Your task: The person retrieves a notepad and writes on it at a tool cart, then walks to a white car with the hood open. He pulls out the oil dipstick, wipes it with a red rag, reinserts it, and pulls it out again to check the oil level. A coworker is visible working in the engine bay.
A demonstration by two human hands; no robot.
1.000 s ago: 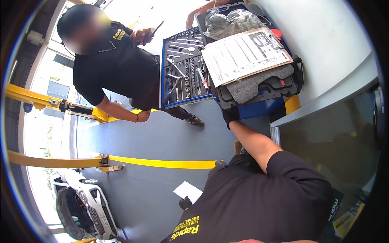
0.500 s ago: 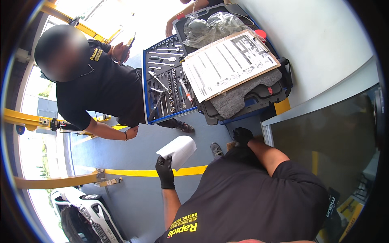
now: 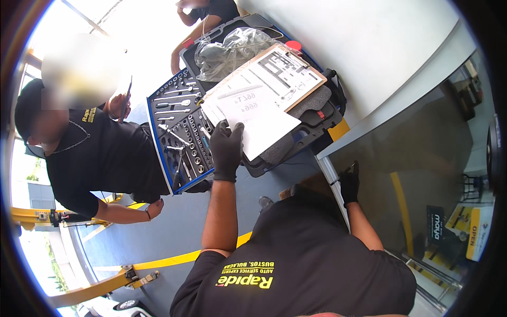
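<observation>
From my end of the feed, I see the left hand in a black glove (image 3: 226,148) pinching the near edge of a thin white sheet of paper (image 3: 266,129) between thumb and fingers. That sheet lies across my view of a brown clipboard bearing a white printed form (image 3: 285,71); I cannot tell whether the two touch. Under the clipboard I make out a grey foam slab (image 3: 312,104) on a black plastic case, with a crumpled clear plastic bag (image 3: 232,50) and a round red cap (image 3: 293,46) nearby. Just left of these is a blue-edged tray of metal sockets and ratchets (image 3: 157,132). The right hand in a black glove (image 3: 349,184) is well apart from the paper, beside a pale door frame (image 3: 328,171); its fingers look bent, but I cannot tell whether they hold anything. At left, a co-worker in a black shirt (image 3: 105,158) holds a slim dark device (image 3: 125,100)
</observation>
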